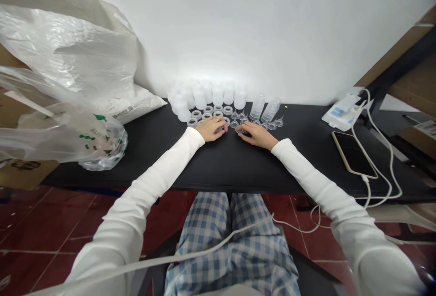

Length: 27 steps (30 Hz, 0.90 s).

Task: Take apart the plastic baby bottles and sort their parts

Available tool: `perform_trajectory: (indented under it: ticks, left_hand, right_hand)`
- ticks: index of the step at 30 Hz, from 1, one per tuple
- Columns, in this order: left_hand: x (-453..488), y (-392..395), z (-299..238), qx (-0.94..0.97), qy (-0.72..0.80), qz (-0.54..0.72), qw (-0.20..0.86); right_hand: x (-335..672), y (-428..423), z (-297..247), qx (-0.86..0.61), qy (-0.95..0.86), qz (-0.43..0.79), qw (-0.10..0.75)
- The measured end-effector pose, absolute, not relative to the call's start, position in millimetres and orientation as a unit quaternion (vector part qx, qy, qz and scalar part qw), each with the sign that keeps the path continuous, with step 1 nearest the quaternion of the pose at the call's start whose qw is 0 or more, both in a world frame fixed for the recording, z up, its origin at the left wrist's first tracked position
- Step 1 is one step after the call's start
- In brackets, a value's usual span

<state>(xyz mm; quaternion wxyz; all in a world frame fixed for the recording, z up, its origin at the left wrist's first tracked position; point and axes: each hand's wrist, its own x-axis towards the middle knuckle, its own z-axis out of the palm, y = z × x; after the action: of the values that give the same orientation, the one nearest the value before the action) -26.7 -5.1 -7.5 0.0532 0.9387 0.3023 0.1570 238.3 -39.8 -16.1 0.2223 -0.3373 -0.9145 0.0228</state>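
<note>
My left hand (214, 129) rests on the black table with its fingertips curled over a clear plastic ring (219, 129). My right hand (256, 135) lies close by, its fingertips on a small clear funnel-shaped piece (240, 130). Behind both hands stand rows of translucent plastic bottles (207, 94). Several loose clear rings (207, 110) lie in front of those bottles, and several small funnel-shaped pieces (234, 115) sit to the right. Two nested stacks of clear cups (257, 107) lie tilted at the back.
A large plastic bag (64, 46) and a white sack (136, 103) sit at the table's left end. A smartphone (354, 154), white cables and a white boxed device (342, 112) lie to the right. The table's front edge (119, 185) runs above my checked trousers.
</note>
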Motion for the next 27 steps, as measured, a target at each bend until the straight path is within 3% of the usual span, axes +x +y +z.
perform_trajectory:
  ticks: [7,15,20,24,27]
  left_hand:
    - [-17.9,-10.1,-10.1,0.947,0.258,0.178,0.069]
    - [-16.3,-10.6,-11.1,0.948,0.212,0.207,0.119]
    - [-2.2,-15.5,-16.7,0.88,0.257,0.363,0.165]
    - [11.4,-8.6,-23.2,0.7,0.334,0.552,0.306]
    - [19.2,0.1,-25.1,0.569,0.33,0.602,0.453]
  right_hand:
    - [238.7,-41.4,-14.8,-0.34,-0.913,-0.017,0.223]
    - [239.2,-45.7,-11.3,-0.361,-0.882,-0.033,0.301]
    - [234.2,-46.9,-14.7,-0.387,-0.834,-0.025,0.393]
    - [228.8,-45.7,-21.6,-0.421,-0.79,0.005,0.447]
    - [219.4,-43.3,-26.0,-0.413,-0.786,0.025,0.459]
